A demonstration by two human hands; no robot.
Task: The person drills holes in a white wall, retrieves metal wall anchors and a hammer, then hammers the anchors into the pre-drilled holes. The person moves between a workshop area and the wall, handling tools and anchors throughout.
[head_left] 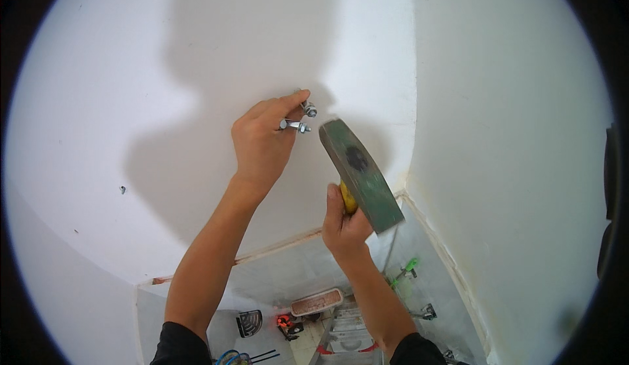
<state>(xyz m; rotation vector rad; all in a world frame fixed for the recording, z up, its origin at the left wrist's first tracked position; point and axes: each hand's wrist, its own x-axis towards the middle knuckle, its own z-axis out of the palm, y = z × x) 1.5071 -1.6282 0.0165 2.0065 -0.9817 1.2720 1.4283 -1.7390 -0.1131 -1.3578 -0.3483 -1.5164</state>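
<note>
Close to us, our right hand (344,224) grips the yellow handle of a green hammer (362,173). Farther up, our left hand (262,141) pinches a metal bolt (308,109) against the white wall (131,70), with a second bolt (295,126) held between the fingers. We think we are set to knock it in, so the hammer must hit the bolt, not our fingers.

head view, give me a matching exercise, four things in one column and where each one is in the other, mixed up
Things:
1. hammer
2. metal bolts
3. small dark mark
4. ladder top

Places:
A. on the wall, far left of the hands
B. gripped by the right hand
C. low down, between the forearms
D. pinched in the left hand against the white wall

Pairs: 1-B, 2-D, 3-A, 4-C
</note>
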